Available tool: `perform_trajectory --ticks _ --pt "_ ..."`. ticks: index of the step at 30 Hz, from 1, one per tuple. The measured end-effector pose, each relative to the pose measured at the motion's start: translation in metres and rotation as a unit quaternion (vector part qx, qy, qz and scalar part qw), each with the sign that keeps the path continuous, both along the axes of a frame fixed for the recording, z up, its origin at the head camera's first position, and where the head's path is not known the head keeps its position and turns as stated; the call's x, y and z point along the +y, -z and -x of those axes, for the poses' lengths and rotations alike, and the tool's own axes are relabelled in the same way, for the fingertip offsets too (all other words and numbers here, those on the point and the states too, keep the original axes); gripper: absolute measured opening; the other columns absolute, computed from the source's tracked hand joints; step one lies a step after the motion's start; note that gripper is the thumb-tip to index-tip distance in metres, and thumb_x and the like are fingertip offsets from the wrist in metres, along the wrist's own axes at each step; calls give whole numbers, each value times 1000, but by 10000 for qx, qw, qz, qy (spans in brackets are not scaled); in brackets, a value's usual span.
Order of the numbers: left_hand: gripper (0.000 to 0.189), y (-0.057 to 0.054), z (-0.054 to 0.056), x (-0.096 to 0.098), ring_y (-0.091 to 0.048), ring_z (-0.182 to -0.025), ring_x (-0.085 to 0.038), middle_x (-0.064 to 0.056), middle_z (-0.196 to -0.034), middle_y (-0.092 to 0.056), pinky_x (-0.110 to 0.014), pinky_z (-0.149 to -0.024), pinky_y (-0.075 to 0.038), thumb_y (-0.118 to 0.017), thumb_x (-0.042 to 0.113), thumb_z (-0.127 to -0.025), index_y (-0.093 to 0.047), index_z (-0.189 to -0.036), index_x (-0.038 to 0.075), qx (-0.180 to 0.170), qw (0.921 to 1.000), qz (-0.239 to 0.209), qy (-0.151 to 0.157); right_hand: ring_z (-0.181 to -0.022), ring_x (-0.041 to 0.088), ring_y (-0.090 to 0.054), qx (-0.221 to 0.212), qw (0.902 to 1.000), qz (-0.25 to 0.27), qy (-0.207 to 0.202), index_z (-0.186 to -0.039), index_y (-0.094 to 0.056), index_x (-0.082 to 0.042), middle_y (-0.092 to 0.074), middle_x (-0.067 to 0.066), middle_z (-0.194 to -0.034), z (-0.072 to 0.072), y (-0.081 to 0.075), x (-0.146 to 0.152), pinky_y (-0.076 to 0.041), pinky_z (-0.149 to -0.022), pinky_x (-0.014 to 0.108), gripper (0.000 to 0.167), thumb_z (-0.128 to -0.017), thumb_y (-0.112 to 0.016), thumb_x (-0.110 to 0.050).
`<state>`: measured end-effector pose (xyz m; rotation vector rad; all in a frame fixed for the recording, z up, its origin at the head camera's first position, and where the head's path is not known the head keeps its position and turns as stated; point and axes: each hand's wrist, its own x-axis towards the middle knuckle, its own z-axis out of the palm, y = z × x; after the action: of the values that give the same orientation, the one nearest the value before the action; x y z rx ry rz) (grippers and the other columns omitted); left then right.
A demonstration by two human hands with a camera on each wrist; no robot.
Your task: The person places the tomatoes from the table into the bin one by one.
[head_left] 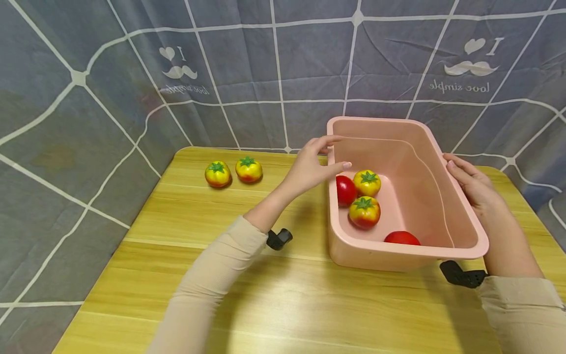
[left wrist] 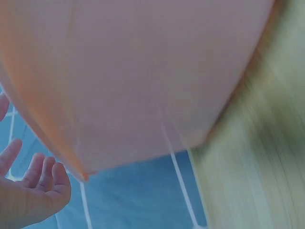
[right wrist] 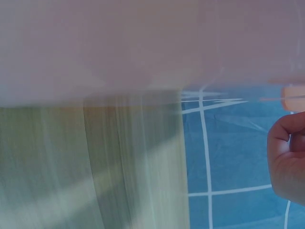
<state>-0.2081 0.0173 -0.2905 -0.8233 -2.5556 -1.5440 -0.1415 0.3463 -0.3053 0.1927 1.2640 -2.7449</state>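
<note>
Head view shows bin (head_left: 393, 206) between both hands (head_left: 311, 167) (head_left: 477, 189).

Beige sleeves (head_left: 216, 280), black wrist mounts (head_left: 278, 240)

head: above, facing forward-down | both wrists: close beside pink bin (head_left: 398, 157), facing cloth (head_left: 314, 64) | shared: bin, tabletop (head_left: 309, 300)

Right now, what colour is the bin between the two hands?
The bin is plain pale pink; it shows best in the head view.
</note>
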Motion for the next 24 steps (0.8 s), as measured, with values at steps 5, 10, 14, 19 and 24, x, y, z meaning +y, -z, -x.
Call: perform_trajectory --ticks 5,10,14,19,24 --pt "56 8 13 -22 -51 -110 -23 -9 -126 -53 -31 -90 -44 -74 27 -80 -53 -130 13 -97 9995 -103 -299 -74 19 -68 -9 10000 3 -10 -99 -72 -8 -69 8 -87 0 0 0 -55 -60 30 23 -94 -49 -3" --pt "53 23 31 -56 -49 -115 -25 -11 -130 -51 -35 -96 -40 -72 23 -83 -53 -130 10 -213 9955 -353 -854 -74 18 -68 77 10000 -37 -38 -99 -72 -8 -69 8 -87 0 0 0 -55 -59 29 25 -95 -47 -3" --pt "50 41 48 -82 -45 -118 -27 -15 -129 -50 -36 -99 -37 -71 18 -84 -52 -129 4 -125 9851 -611 -1604 -74 18 -68 72 10000 -27 -34 -98 -72 -8 -69 8 -87 0 0 1 -55 -60 29 26 -95 -47 -3" --pt "48 69 63 -105 -43 -120 -31 -17 -127 -50 -38 -101 -34 -70 13 -84 -53 -127 1 -125 9659 -525 -2531 -74 18 -68 82 10000 39 -32 -99 -71 -7 -69 9 -87 -1 0 3 -55 -60 29 25 -95 -47 -3" --pt "46 89 69 -119 -42 -120 -33 -19 -127 -50 -39 -102 -33 -71 12 -83 -55 -125 2 -270 9509 -229 -3074 -74 18 -68 113 9999 -7 -67 -100 -71 -7 -69 8 -87 1 1 2 -55 -60 29 25 -95 -47 -3"
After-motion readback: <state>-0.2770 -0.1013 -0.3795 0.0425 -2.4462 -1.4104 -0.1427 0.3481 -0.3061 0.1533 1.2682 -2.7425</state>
